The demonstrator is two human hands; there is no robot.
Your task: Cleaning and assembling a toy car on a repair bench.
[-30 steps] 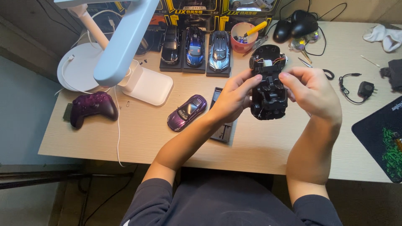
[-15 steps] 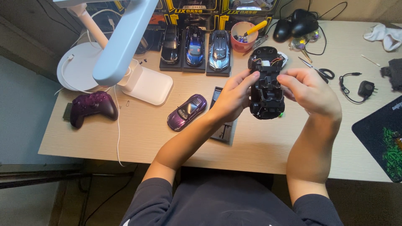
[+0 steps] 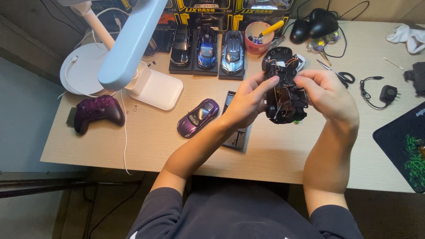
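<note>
purple toy car, gamepad, scissors

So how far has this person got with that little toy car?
The purple car body shell lies off on the desk, so the car is already opened. Both the left hand and the right hand hold the black chassis, its wiring exposed. Shell and chassis are still apart. How much inner work remains cannot be told.

Your left hand and right hand flank the car chassis above the counter. Left of them a loose car body lies, a game controller farther left. Behind, three model cars stand in a row, a cup to their right. Scissors lie right of your hands.
</note>
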